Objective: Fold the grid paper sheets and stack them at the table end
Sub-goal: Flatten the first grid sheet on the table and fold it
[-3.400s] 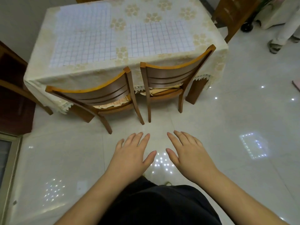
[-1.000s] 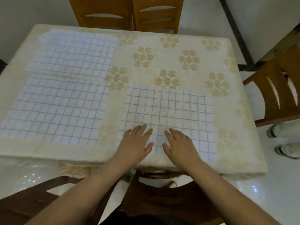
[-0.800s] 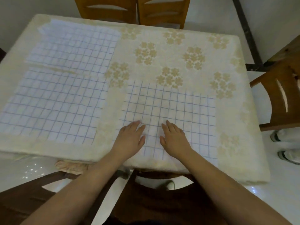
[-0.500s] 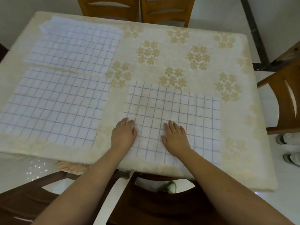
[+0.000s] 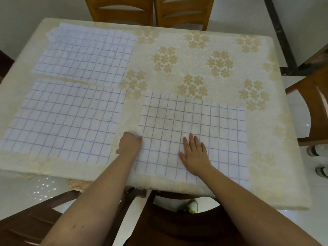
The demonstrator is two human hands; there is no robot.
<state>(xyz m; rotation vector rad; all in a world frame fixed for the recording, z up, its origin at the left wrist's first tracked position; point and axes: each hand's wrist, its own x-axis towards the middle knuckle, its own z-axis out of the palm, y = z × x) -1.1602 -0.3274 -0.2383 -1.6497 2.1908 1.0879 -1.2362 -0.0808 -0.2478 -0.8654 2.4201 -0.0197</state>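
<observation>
While three grid sheets lie unfolded on the table (image 5: 204, 50), both hands work at the nearest one. Right sheet (image 5: 193, 134): flat on the flowered cloth, close to the near table edge, well right of the other two. Right hand (image 5: 194, 153): palm down on this sheet near its middle, fingers straight and together, thumb out to the side, pressing and holding nothing. Left hand (image 5: 129, 143): at the sheet's left edge, fingers curled under so that the knuckles show; fingertips meet the paper's margin, and whether they have pinched it cannot be told. Near left sheet (image 5: 65, 119): flat, on the left half of the table, separated from the right sheet by a strip of bare cloth. Far left sheet (image 5: 87, 55): just beyond it, wrinkled, its far left corner crumpled. Two chairs (image 5: 150, 11) stand at the far side, another chair (image 5: 316, 103) at the right, with shoes (image 5: 319, 160) on the floor beside it.
</observation>
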